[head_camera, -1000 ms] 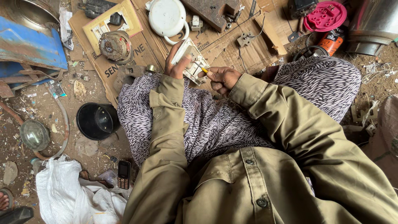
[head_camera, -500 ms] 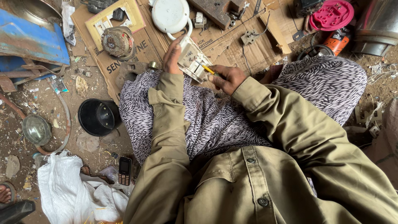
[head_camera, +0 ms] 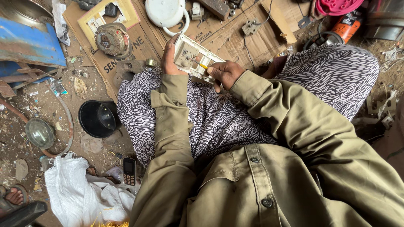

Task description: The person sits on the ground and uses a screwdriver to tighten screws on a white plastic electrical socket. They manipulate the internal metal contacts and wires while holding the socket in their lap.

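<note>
I sit on the ground with patterned cloth over my knees. My left hand [head_camera: 169, 59] grips the left edge of a cream rectangular switch plate [head_camera: 190, 56] held above my lap. My right hand [head_camera: 225, 75] is closed around a small yellow-handled screwdriver [head_camera: 201, 65], whose tip touches the plate's face near its middle. Both olive sleeves reach forward from the bottom of the view.
Flattened cardboard [head_camera: 139, 42] lies ahead with a small round motor [head_camera: 111, 40], a white round lid [head_camera: 166, 11] and loose switch parts. A black bowl [head_camera: 97, 118], a small mobile phone [head_camera: 129, 170], a white sack [head_camera: 84, 193] and a blue metal box [head_camera: 25, 42] lie at left. Another person's foot [head_camera: 14, 196] shows bottom left.
The switch plate and both hands have stayed together above the knees; the view has shifted slightly and the screwdriver tip now rests on the plate's face.
</note>
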